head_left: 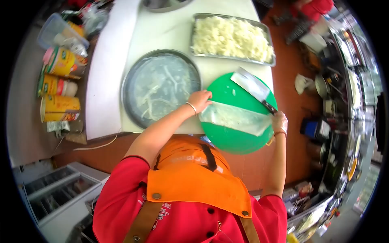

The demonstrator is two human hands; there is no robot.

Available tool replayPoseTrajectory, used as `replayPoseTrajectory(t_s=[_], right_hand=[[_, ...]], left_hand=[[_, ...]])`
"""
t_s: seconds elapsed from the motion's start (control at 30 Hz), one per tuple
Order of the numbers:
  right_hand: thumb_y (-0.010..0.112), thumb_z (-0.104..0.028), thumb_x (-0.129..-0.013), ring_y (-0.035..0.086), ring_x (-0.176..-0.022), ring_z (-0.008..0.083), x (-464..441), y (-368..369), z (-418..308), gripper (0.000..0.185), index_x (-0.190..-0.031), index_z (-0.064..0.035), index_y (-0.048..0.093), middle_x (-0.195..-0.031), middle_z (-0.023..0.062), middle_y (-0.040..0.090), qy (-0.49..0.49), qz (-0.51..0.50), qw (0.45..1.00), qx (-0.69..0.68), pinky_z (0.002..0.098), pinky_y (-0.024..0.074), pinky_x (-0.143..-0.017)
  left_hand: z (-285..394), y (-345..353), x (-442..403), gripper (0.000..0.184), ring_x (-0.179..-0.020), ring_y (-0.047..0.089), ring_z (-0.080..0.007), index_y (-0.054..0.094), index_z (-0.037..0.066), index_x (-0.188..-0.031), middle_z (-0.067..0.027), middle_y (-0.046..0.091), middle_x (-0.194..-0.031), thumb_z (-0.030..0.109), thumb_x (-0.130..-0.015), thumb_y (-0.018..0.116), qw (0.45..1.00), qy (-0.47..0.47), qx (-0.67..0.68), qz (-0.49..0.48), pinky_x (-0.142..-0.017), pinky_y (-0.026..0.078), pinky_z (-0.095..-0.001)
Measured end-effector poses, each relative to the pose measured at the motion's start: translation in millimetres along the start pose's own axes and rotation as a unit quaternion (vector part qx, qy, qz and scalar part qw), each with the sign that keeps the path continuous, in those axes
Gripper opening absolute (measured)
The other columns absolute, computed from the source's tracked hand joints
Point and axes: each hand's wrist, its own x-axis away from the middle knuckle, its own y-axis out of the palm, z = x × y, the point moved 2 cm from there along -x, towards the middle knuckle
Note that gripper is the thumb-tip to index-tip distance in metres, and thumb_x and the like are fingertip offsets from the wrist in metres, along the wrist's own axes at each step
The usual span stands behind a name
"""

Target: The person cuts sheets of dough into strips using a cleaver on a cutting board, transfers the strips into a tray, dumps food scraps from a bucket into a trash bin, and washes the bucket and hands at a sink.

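A long, pale, translucent sheet (237,117), which looks soft and wet, stretches across the round green cutting board (227,141). My left hand (199,101) is closed on its left end, over the board's edge. At the other end, my right hand (279,122), in a clear glove, has its fingers closed by the sheet's corner. A cleaver (249,85) lies on the board with its black handle reaching to that hand; whether the fingers touch the handle is unclear. Small pale scraps stick to the board near the blade.
Left of the board stands a wide round metal pan (126,101) with cloudy liquid and pale strips. Behind is a metal tray (233,59) heaped with whitish pieces (231,38). Yellow tins (60,108) line the left side. Another person (310,12) is at the far right.
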Motion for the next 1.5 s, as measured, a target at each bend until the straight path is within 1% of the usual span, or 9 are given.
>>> replayPoseTrajectory(t_s=[0.1, 0.23, 0.33, 0.47, 0.67, 0.97, 1.07, 1.27, 1.5], right_hand=[[0.066, -0.037, -0.089, 0.062, -0.089, 0.0443, 20.8, -50.6, -64.1, 0.036, -0.092, -0.0015, 0.060, -0.094, 0.0246, 0.066, 0.015, 0.013, 0.999, 0.031, 0.0512, 0.0479, -0.078], [0.063, -0.032, -0.091, 0.064, -0.089, 0.0427, 26.2, -56.4, -104.2, 0.030, -0.091, -0.0020, 0.065, -0.090, 0.0249, 0.066, -0.046, -0.009, 0.998, 0.053, 0.0498, 0.0489, -0.076], [0.061, -0.024, -0.092, 0.064, -0.083, 0.0428, 32.2, -45.3, -137.9, 0.022, -0.088, -0.0025, 0.065, -0.085, 0.0242, 0.065, -0.098, 0.001, 0.995, 0.006, 0.0504, 0.0488, -0.072], [0.052, -0.016, -0.096, 0.064, -0.079, 0.0426, 39.8, -23.4, -187.7, 0.017, -0.091, -0.0038, 0.063, -0.085, 0.0234, 0.066, -0.165, -0.043, 0.985, 0.035, 0.0525, 0.0488, -0.070], [0.049, -0.017, -0.096, 0.065, -0.078, 0.0384, 32.1, 8.4, -256.6, 0.016, -0.092, -0.0068, 0.060, -0.083, 0.0195, 0.065, -0.255, -0.113, 0.958, 0.068, 0.0498, 0.0506, -0.068], [0.049, -0.007, -0.086, 0.065, -0.081, 0.0336, 33.1, 45.8, -369.8, 0.013, -0.093, -0.0090, 0.060, -0.085, 0.0144, 0.065, -0.486, -0.114, 0.865, 0.053, 0.0445, 0.0525, -0.070], [0.049, -0.008, -0.086, 0.065, -0.079, 0.0340, 40.9, 55.3, -403.1, 0.008, -0.088, -0.0073, 0.058, -0.083, 0.0146, 0.064, -0.489, -0.153, 0.856, 0.071, 0.0447, 0.0518, -0.070], [0.049, -0.008, -0.087, 0.065, -0.079, 0.0337, 47.0, 84.6, -415.9, 0.008, -0.088, -0.0065, 0.057, -0.081, 0.0147, 0.064, -0.520, -0.175, 0.828, 0.112, 0.0438, 0.0531, -0.070], [0.049, -0.007, -0.087, 0.066, -0.080, 0.0330, 58.3, 91.2, -410.2, 0.010, -0.089, -0.0069, 0.058, -0.083, 0.0138, 0.064, -0.531, -0.210, 0.810, 0.134, 0.0426, 0.0535, -0.071]], left_hand=[[-31.7, -32.0, 12.8, 0.019, -0.088, 0.062, -0.0319, 0.061, 0.008, -0.099, -0.0120, 0.063, -0.096, 0.015, -0.084, 0.068, 0.997, -0.031, -0.007, 0.065, -0.078, 0.050, -0.0425], [-136.0, -70.2, 27.3, 0.021, -0.092, 0.062, -0.0333, 0.061, 0.010, -0.098, -0.0125, 0.063, -0.095, 0.010, -0.079, 0.070, 0.964, -0.160, 0.001, 0.214, -0.080, 0.051, -0.0439], [-236.8, -103.3, 44.8, 0.021, -0.096, 0.061, -0.0343, 0.063, 0.009, -0.097, -0.0143, 0.063, -0.097, 0.011, -0.077, 0.071, 0.891, -0.292, -0.064, 0.342, -0.082, 0.050, -0.0454], [-294.0, -133.7, 70.8, 0.020, -0.099, 0.062, -0.0349, 0.064, 0.010, -0.097, -0.0155, 0.064, -0.100, 0.018, -0.081, 0.071, 0.811, -0.489, -0.102, 0.304, -0.084, 0.051, -0.0449], [-315.0, -145.3, 78.2, 0.027, -0.101, 0.064, -0.0337, 0.070, 0.010, -0.097, -0.0155, 0.068, -0.105, 0.033, -0.084, 0.072, 0.843, -0.517, -0.009, 0.147, -0.087, 0.052, -0.0439], [-322.0, -146.0, 103.5, 0.031, -0.094, 0.067, -0.0328, 0.072, 0.009, -0.099, -0.0142, 0.071, -0.099, 0.034, -0.081, 0.074, 0.861, -0.493, 0.027, 0.117, -0.084, 0.053, -0.0449], [-299.9, -152.6, 102.9, 0.024, -0.095, 0.067, -0.0330, 0.072, 0.010, -0.096, -0.0143, 0.071, -0.099, 0.029, -0.082, 0.074, 0.837, -0.495, -0.050, 0.228, -0.083, 0.053, -0.0445], [-305.5, -156.0, 103.5, 0.014, -0.091, 0.066, -0.0342, 0.068, 0.009, -0.086, -0.0157, 0.069, -0.093, 0.023, -0.084, 0.071, 0.851, -0.495, 0.062, 0.162, -0.080, 0.052, -0.0446], [-306.1, -151.2, 106.1, 0.016, -0.086, 0.064, -0.0339, 0.065, 0.009, -0.093, -0.0136, 0.065, -0.097, 0.019, -0.083, 0.070, 0.863, -0.433, 0.002, 0.260, -0.077, 0.051, -0.0451]])
